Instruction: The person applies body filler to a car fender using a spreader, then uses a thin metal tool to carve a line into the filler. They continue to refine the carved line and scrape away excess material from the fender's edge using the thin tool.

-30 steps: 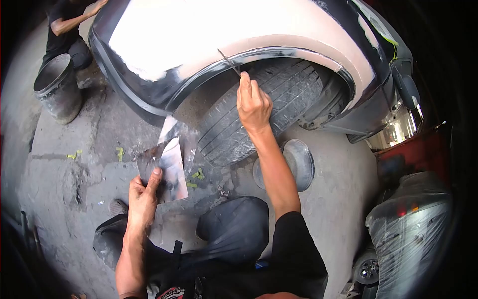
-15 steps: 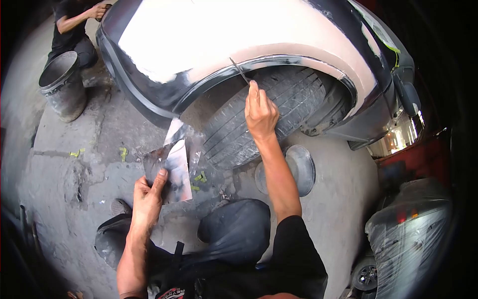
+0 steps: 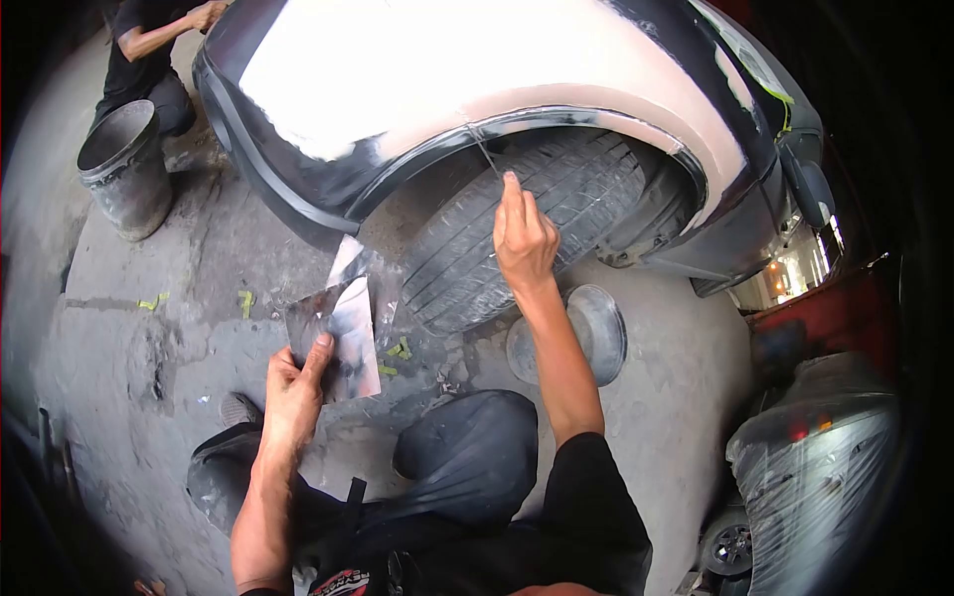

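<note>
My right hand (image 3: 527, 241) is closed around a thin putty knife (image 3: 486, 154), its blade reaching up to the lip of the wheel arch (image 3: 422, 164). Behind that hand is a dusty tire (image 3: 452, 258). The car's fender (image 3: 427, 60) carries a broad white area, with a pinkish filler band along the arch. Lower left, my left hand (image 3: 296, 382) grips a flat, thin mixing board (image 3: 350, 338) smeared with white and pinkish paste, thumb on top. Its other fingers are partly hidden beneath.
A dirty bucket (image 3: 129, 179) stands at the upper left, near a crouching co-worker whose hand (image 3: 207, 16) touches the car. A round metal basin (image 3: 608, 333) sits behind my right forearm. Green tape scraps (image 3: 247, 306) lie on the floor. A plastic-covered vehicle (image 3: 815, 497) is at lower right.
My right hand has moved slightly down, bringing the putty knife's tip from the pinkish band to the arch lip. My left hand and the board stay nearly in place.
</note>
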### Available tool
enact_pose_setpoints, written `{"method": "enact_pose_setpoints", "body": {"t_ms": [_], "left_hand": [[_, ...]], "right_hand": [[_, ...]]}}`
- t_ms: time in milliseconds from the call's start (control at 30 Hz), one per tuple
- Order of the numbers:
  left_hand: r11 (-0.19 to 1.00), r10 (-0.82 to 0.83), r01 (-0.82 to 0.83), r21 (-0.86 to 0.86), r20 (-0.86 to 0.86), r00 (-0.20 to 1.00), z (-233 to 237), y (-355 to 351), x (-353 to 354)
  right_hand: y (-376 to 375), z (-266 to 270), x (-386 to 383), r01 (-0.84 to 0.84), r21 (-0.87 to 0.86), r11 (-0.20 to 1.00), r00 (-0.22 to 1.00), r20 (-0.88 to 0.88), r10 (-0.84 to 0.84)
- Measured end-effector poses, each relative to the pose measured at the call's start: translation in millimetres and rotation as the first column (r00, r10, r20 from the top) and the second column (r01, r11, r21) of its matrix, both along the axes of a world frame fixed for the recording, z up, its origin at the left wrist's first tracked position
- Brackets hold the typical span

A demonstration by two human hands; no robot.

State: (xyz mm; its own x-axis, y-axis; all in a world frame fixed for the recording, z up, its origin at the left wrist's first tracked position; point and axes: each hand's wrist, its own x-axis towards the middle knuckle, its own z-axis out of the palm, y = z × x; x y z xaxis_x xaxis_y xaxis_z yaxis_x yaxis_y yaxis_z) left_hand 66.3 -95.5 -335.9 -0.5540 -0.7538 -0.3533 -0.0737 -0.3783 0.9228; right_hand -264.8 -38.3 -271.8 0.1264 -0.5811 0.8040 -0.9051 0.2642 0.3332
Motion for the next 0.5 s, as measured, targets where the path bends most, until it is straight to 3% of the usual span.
{"method": "enact_pose_setpoints", "body": {"t_ms": [200,400,500], "left_hand": [[0.999,0.003,-0.002,0.039,-0.021,1.000,2.1,0.3,-0.8],[0.999,-0.013,0.016,-0.038,0.086,0.996,11.5,0.0,-1.7],[0.999,-0.008,0.010,-0.034,0.062,0.998,7.6,0.3,-2.4]], "right_hand": [[-23.0,10.6,-4.7,-0.032,-0.013,0.999,0.999,-0.044,0.032],[-27.2,8.7,-2.3,-0.020,-0.013,1.000,0.999,-0.037,0.019],[-25.8,8.5,-1.5,-0.020,-0.014,1.000,0.999,-0.028,0.020]]}}
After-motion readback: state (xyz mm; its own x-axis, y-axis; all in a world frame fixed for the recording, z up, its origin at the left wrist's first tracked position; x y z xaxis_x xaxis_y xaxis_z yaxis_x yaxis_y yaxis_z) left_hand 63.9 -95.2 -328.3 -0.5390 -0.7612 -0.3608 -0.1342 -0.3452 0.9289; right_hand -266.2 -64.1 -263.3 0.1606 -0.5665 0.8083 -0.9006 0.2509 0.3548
